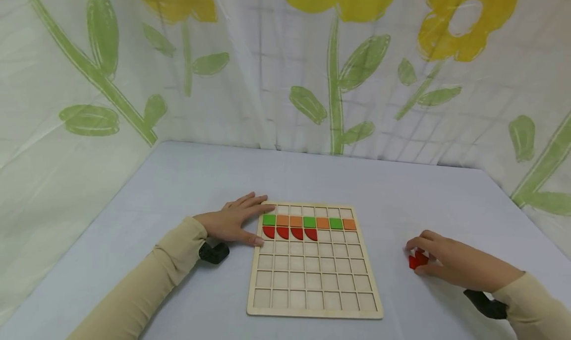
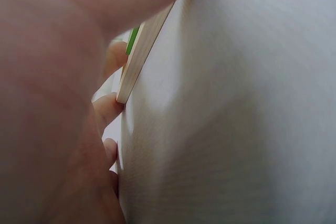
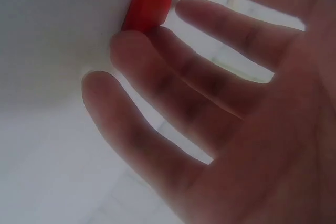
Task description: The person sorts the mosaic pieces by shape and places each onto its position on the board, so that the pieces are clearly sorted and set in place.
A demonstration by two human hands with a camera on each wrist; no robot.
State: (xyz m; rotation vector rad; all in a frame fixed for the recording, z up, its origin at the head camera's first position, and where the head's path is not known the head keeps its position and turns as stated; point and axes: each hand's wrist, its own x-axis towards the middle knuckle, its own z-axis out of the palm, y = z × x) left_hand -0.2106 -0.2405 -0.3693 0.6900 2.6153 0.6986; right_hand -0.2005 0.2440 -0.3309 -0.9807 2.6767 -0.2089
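A pale wooden grid board [image 1: 314, 313] lies on the table in the head view. Green and orange square tiles [image 1: 296, 221] fill its second row from the top. Below them, several red quarter-circle tiles [image 1: 296, 233] occupy the left cells of the third row. My left hand [image 1: 234, 221] rests at the board's upper left edge, fingers spread and fairly straight, index finger and thumb over the rim. Right of the board, my right hand [image 1: 455, 260] has thumb and fingers curled around small red tiles [image 1: 418, 260] at the tabletop. A red tile [image 3: 149, 3] shows at its fingertips in the right wrist view.
A pale cloth-covered table [image 1: 312, 176] spreads beneath everything. Behind it hangs a white curtain [image 1: 241, 117] printed with yellow flowers and green leaves. Black wrist devices [image 1: 214, 252] sit under both sleeves.
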